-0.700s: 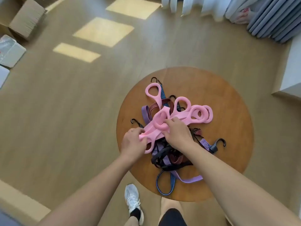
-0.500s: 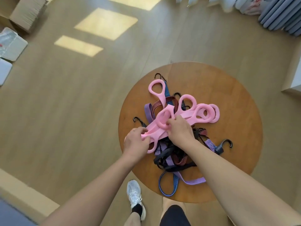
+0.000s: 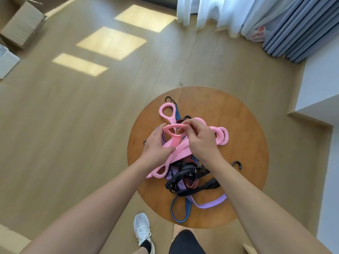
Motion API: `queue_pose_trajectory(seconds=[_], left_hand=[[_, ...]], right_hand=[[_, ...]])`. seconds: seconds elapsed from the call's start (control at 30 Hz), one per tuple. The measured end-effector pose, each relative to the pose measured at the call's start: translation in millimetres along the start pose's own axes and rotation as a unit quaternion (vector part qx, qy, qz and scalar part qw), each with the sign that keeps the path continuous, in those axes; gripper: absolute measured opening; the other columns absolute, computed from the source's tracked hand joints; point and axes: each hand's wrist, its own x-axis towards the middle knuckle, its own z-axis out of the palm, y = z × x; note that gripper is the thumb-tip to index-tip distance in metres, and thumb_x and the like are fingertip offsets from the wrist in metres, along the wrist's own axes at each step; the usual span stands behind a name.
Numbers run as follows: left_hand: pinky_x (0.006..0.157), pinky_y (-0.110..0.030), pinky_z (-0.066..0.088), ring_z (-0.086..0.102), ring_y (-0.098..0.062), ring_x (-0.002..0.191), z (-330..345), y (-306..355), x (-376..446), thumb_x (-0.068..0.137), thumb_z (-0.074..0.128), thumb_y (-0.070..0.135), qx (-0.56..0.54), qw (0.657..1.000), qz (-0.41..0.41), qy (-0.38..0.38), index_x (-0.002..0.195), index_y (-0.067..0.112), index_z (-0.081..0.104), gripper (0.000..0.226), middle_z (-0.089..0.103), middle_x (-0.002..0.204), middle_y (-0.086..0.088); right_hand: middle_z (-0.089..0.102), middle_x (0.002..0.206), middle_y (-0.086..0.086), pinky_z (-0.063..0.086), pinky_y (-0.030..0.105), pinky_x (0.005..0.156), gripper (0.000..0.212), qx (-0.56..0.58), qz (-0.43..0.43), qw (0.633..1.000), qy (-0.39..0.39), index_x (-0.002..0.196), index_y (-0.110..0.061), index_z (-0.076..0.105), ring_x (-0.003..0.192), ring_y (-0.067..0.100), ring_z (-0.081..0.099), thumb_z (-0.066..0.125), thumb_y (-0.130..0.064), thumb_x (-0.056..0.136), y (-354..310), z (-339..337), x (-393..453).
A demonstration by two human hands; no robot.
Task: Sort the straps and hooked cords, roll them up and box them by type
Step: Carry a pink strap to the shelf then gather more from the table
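A tangle of straps and hooked cords lies on a round wooden table (image 3: 244, 129). On top are pink straps with loop handles (image 3: 181, 151). My right hand (image 3: 201, 142) pinches the rim of one pink loop handle (image 3: 171, 133) and holds it up. My left hand (image 3: 156, 149) grips the flat pink band just below that loop. Underneath lie black straps (image 3: 185, 178), a lilac strap (image 3: 211, 203), a red striped cord and a blue striped cord (image 3: 178, 211). Black hooks (image 3: 236, 165) stick out at the pile's edges.
An open cardboard box (image 3: 22, 28) and a pale flat container (image 3: 7, 61) sit on the wooden floor at far left. Curtains (image 3: 238, 13) hang at the back right, beside a white ledge (image 3: 319, 99). My foot in a white shoe (image 3: 142, 230) stands by the table.
Both hands have lifted a pink strap off the pile. The right hand moved up onto its loop handle; the left hand shifted along the band. The camera tilted up.
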Motion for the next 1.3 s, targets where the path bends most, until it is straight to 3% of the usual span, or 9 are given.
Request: queue_pose_trajectory(seconds=[0.17, 0.27, 0.37, 0.5, 0.63, 0.83, 1.0, 1.13, 1.3], left_hand=[[0.073, -0.031, 0.046, 0.059, -0.017, 0.083, -22, 30, -13, 0.090, 0.069, 0.024, -0.058, 0.995, -0.010, -0.078, 0.102, 0.024, 0.074, 0.014, 0.071, 0.094, 0.002], [0.079, -0.043, 0.053, 0.062, -0.024, 0.082, -38, 40, -32, 0.090, 0.071, 0.030, -0.092, 0.991, 0.024, -0.099, 0.088, 0.016, 0.077, 0.015, 0.075, 0.088, -0.007], [0.087, -0.041, 0.055, 0.068, -0.016, 0.084, -63, 51, -58, 0.091, 0.074, 0.029, -0.120, 0.984, 0.072, -0.114, 0.091, 0.020, 0.079, 0.010, 0.077, 0.088, -0.001], [0.071, -0.025, 0.051, 0.063, -0.008, 0.071, -90, 61, -87, 0.090, 0.077, 0.023, -0.105, 0.977, 0.121, -0.139, 0.092, 0.015, 0.079, 0.009, 0.075, 0.082, -0.004], [0.078, -0.041, 0.053, 0.060, -0.019, 0.076, -117, 70, -117, 0.085, 0.079, 0.028, -0.068, 0.973, 0.160, -0.154, 0.088, 0.016, 0.081, 0.013, 0.073, 0.092, -0.017], [0.097, -0.051, 0.055, 0.074, -0.028, 0.093, -140, 74, -158, 0.071, 0.070, 0.054, -0.051, 0.967, 0.180, -0.170, 0.089, 0.025, 0.079, 0.035, 0.078, 0.091, 0.000], [0.074, -0.041, 0.061, 0.070, -0.027, 0.072, -141, 100, -202, 0.104, 0.056, 0.020, -0.164, 0.963, 0.183, -0.114, 0.098, 0.000, 0.068, 0.024, 0.071, 0.085, -0.017], [0.072, -0.041, 0.059, 0.066, -0.027, 0.071, -126, 123, -232, 0.105, 0.052, 0.015, -0.210, 0.950, 0.176, -0.149, 0.106, -0.001, 0.067, 0.023, 0.067, 0.083, -0.015], [0.073, -0.041, 0.056, 0.068, -0.028, 0.073, -74, 147, -276, 0.105, 0.045, 0.024, -0.247, 0.920, 0.119, -0.281, 0.114, 0.003, 0.066, 0.031, 0.069, 0.084, -0.013]], right_hand=[[0.072, 0.080, 0.000, 0.055, 0.023, 0.071, 0.022, 0.021, -0.029, 0.999, 0.019, 0.093, -0.015, 0.071, 0.075, 0.012, 0.068, 0.052, -0.008, 0.103, -60, -15, -28], [0.073, 0.080, 0.004, 0.055, 0.023, 0.068, 0.024, 0.026, -0.039, 0.997, 0.054, 0.091, -0.017, 0.071, 0.074, 0.016, 0.068, 0.052, -0.007, 0.103, -92, -20, -47], [0.073, 0.079, 0.005, 0.060, 0.030, 0.071, 0.023, 0.044, -0.054, 0.993, 0.096, 0.093, -0.012, 0.070, 0.076, 0.022, 0.070, 0.051, -0.008, 0.104, -128, -23, -73], [0.071, 0.078, 0.008, 0.062, 0.037, 0.067, 0.022, 0.081, -0.087, 0.982, 0.145, 0.095, -0.006, 0.069, 0.072, 0.022, 0.071, 0.049, -0.010, 0.104, -175, -25, -108], [0.071, 0.081, 0.013, 0.062, 0.033, 0.067, 0.021, 0.089, -0.142, 0.967, 0.191, 0.098, -0.007, 0.068, 0.074, 0.024, 0.071, 0.048, -0.011, 0.105, -219, -28, -147], [0.071, 0.089, 0.017, 0.063, 0.037, 0.075, 0.020, 0.092, -0.194, 0.943, 0.253, 0.101, -0.006, 0.069, 0.083, 0.029, 0.070, 0.049, -0.011, 0.104, -249, -41, -205], [0.072, 0.088, 0.006, 0.056, 0.031, 0.084, 0.019, 0.097, -0.215, 0.945, 0.226, 0.103, -0.011, 0.072, 0.088, 0.024, 0.068, 0.054, -0.007, 0.099, -244, -52, -271], [0.072, 0.085, 0.002, 0.052, 0.053, 0.075, 0.016, -0.046, -0.217, 0.938, 0.266, 0.105, -0.026, 0.075, 0.080, 0.032, 0.064, 0.063, -0.030, 0.096, -210, -47, -330], [0.072, 0.108, -0.008, 0.048, 0.018, 0.092, 0.033, -0.226, -0.183, 0.907, 0.305, 0.120, -0.017, 0.073, 0.102, 0.004, 0.062, 0.077, -0.016, 0.087, -163, -42, -407]])
